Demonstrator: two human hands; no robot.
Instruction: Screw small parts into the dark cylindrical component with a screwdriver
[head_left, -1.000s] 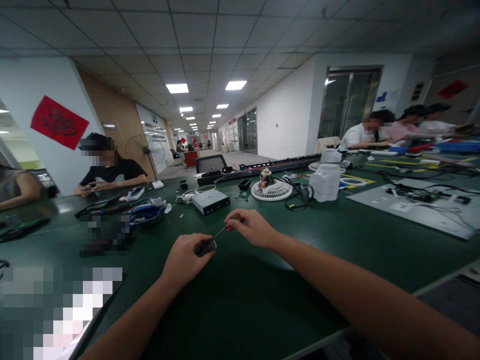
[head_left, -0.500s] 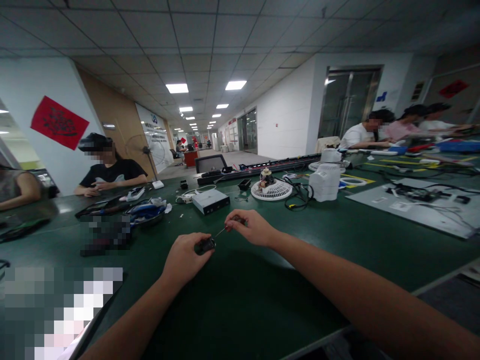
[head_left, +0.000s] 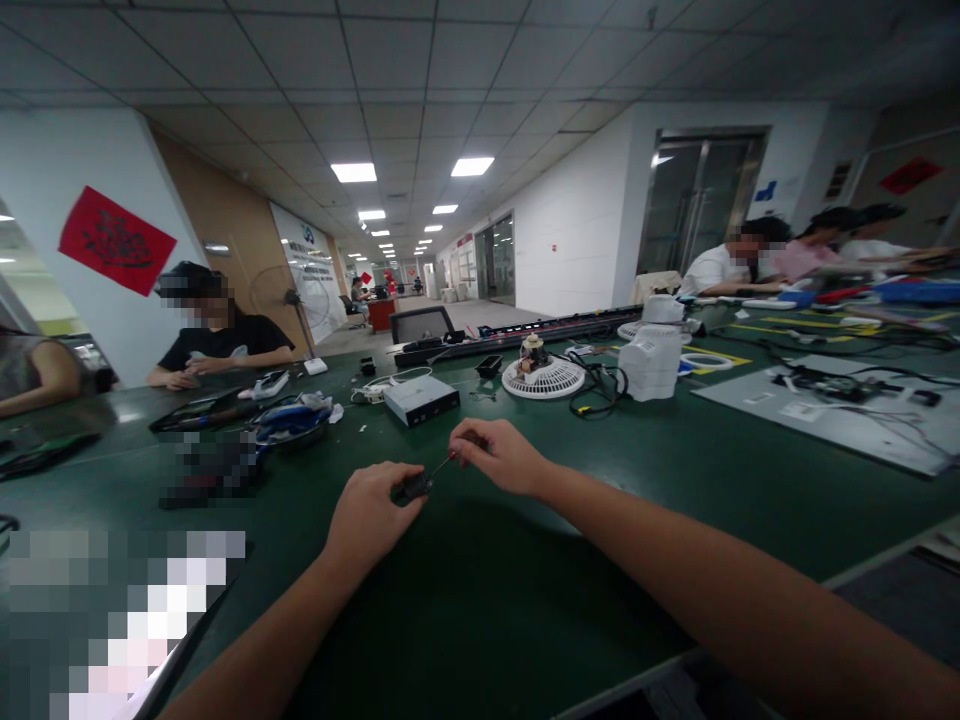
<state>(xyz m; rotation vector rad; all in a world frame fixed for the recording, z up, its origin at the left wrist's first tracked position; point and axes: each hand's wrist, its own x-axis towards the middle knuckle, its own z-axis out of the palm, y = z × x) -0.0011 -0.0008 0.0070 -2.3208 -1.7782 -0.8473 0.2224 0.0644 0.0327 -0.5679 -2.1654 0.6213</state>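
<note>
My left hand (head_left: 371, 512) is closed on a small black part (head_left: 413, 487), held just above the green table (head_left: 480, 590). My right hand (head_left: 499, 455) pinches the handle of a thin screwdriver (head_left: 440, 464). The screwdriver's tip points down-left and meets the black part. Both forearms reach in from the bottom edge.
Beyond my hands lie a grey box (head_left: 420, 399), a white fan grille with a motor (head_left: 542, 377), a white fan base (head_left: 651, 362), black cables (head_left: 596, 392) and a grey mat (head_left: 832, 405). People sit at the far left (head_left: 217, 340) and far right (head_left: 739, 265).
My hands have barely moved; both sit slightly higher in the picture as the view tilted a little. The screwdriver stays on the black part.
</note>
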